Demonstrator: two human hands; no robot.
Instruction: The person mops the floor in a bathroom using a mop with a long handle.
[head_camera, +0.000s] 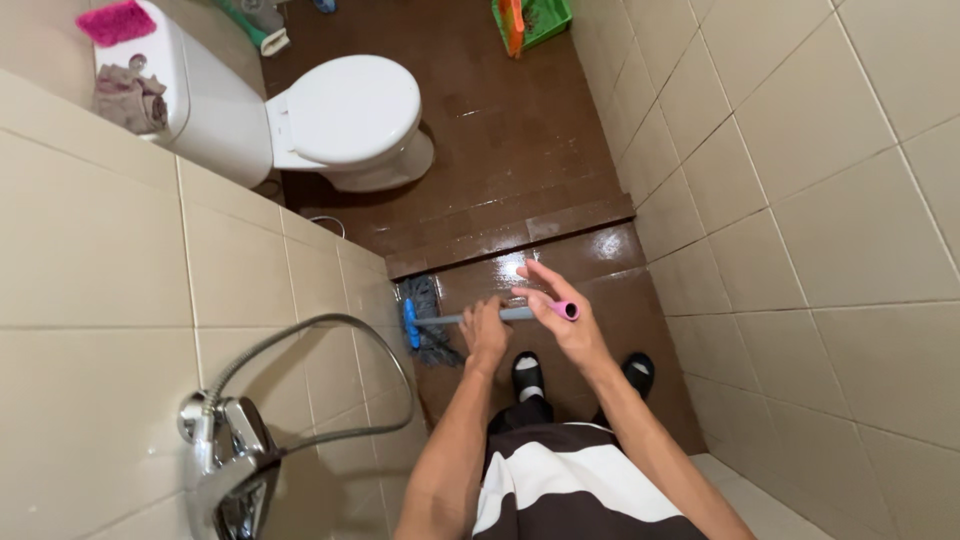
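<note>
Head view: both hands, left (486, 335) and right (562, 318), grip a grey mop handle (478, 317) over wet brown floor (520, 150).

Lighting even, moderately bright, warm cast; source overhead, out of view. Glare patch on wet brown floor (515, 268) just beyond hands; small highlights on chrome shower fitting (228, 462). Shadows soft. Wide-angle distortion: wall tiles (800, 200) bow twd edges. Focus acceptable, fitting slightly soft.
</note>
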